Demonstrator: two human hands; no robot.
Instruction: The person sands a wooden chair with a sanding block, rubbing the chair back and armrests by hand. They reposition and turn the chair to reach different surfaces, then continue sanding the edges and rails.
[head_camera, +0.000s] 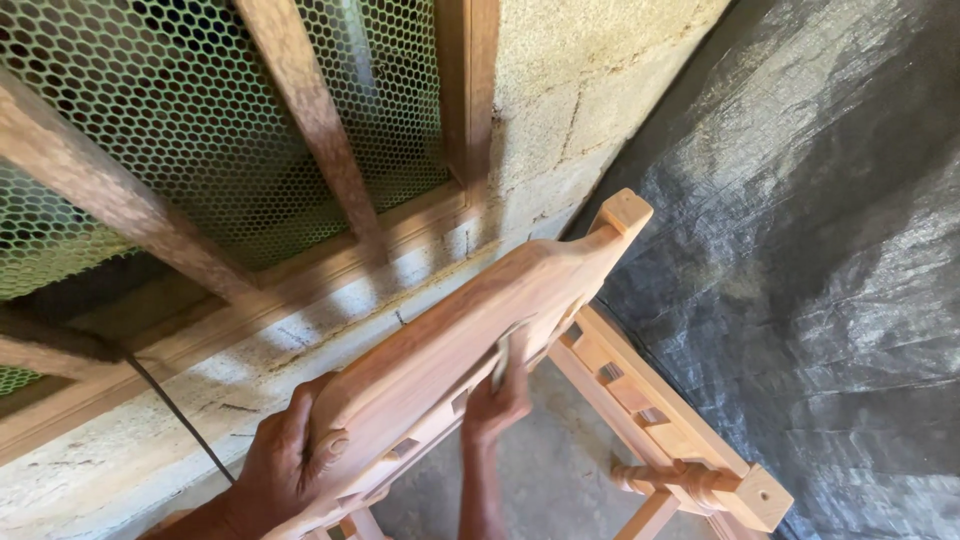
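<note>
While left hand (285, 460) steadies chair back (470, 320), right hand (497, 400) sands.

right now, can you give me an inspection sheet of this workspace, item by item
surface: bare concrete floor, no bench in view
job's things: unfinished wooden chair frame tilted, with a carved top rail, a slotted side rail and a turned spindle
clutter: nothing seen
grips: left hand wrapped round the carved end of the top rail; right hand pressing a small folded sheet, probably sandpaper, against the rail's underside
cables: thin dark cord running down the wall near the left hand
surroundings: rough block wall, wooden window frame with green hexagonal mesh, dark plastic sheeting on the right
</note>
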